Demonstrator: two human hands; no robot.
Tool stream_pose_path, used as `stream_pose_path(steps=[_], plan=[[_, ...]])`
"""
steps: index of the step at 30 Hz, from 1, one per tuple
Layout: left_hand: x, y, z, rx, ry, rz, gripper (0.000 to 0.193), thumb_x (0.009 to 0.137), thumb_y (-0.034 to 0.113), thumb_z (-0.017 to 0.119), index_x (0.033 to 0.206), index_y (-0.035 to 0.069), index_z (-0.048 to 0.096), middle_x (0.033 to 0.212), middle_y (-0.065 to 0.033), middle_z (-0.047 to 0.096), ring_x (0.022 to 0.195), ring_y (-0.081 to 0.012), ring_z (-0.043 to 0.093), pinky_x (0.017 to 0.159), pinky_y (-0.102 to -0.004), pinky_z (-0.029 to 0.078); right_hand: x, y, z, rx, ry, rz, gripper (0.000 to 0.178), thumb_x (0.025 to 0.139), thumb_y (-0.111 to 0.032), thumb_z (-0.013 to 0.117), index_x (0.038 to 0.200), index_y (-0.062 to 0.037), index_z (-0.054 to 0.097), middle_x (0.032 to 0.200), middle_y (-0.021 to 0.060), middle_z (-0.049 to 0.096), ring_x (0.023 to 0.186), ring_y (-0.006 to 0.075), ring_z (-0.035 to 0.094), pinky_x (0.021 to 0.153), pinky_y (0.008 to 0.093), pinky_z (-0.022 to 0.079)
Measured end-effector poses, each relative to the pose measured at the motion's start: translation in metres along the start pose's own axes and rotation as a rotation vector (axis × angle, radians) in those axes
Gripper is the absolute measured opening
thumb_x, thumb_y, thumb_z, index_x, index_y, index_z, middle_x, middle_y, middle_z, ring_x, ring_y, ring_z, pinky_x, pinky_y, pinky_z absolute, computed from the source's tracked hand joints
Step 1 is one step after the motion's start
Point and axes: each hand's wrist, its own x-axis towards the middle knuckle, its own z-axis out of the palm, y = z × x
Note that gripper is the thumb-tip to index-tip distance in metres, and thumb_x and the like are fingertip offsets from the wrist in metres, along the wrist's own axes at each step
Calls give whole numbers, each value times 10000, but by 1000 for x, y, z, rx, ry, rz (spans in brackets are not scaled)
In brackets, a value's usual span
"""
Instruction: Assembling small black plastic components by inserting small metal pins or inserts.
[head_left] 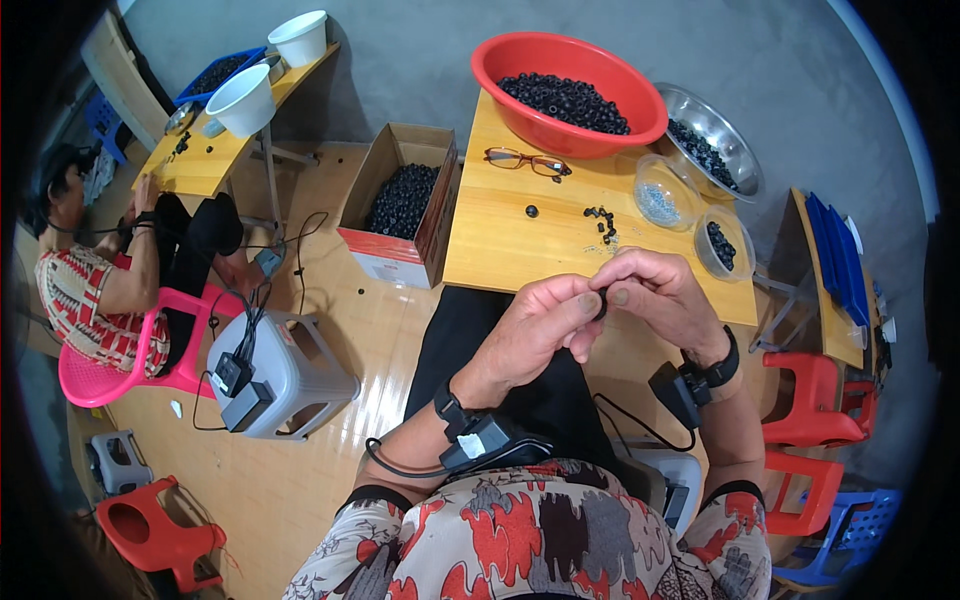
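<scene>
Close together over the near edge of the yellow table (480, 235), my left hand (545, 325) and my right hand (655, 295) pinch a small black round part (600, 303) between thumbs and fingertips. Most of the part is hidden by the fingers. Just beyond my hands lie several small black pieces (603, 222) with tiny metal bits beside them. One black part (532, 211) sits alone to their left. Nearest my right hand are a clear bowl of black pieces (712, 262) and a clear bowl of small silvery pieces (640, 190).
A red basin (488, 75) and a steel bowl (750, 180), both with black parts, stand at the back near eyeglasses (525, 161). Left of the table is a cardboard box (435, 225) of black parts. A grey stool (285, 370) with cables stands by a seated co-worker (110, 260).
</scene>
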Motion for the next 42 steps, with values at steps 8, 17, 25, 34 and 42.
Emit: stream_pose_path(steps=[8, 17, 25, 34, 42], plan=[[2, 2, -2, 59, 113, 0, 178, 905, 156, 565, 949, -10, 614, 780, -43, 601, 586, -74, 547, 532, -186, 459, -1, 3, 2, -138, 94, -8, 124, 865, -77, 606, 943, 18, 623, 848, 22, 622, 755, 44, 568, 669, 185, 460], [1, 4, 1, 101, 106, -24, 193, 874, 101, 592, 1002, -42, 613, 790, -52, 614, 596, -81, 557, 553, -207, 489, -2, 0, 6, 26, 185, 66, 120, 863, -96, 607, 928, 1, 634, 808, 21, 618, 719, 63, 563, 644, 191, 450], [2, 3, 0, 141, 114, -19, 206, 851, 75, 614, 1019, -45, 614, 762, -41, 618, 600, -74, 566, 562, -201, 490, -3, 6, 5, -59, 183, -25, 117, 857, -89, 616, 931, 1, 632, 821, 21, 616, 732, 65, 562, 656, 199, 458], [3, 5, 1, 201, 151, -25, 180, 835, 72, 634, 979, -35, 625, 702, -20, 609, 575, -59, 555, 537, -186, 464, -5, 11, 3, -144, 157, -66, 114, 853, -83, 622, 927, 3, 632, 836, 27, 606, 709, 58, 544, 626, 190, 432], [3, 2, -2, 212, 133, -44, 185, 830, 79, 641, 982, -26, 629, 681, -8, 604, 557, -51, 543, 532, -179, 452, -5, 6, 2, -214, 119, -86, 103, 841, -80, 630, 912, -7, 642, 802, 27, 590, 679, 62, 524, 598, 194, 410]])
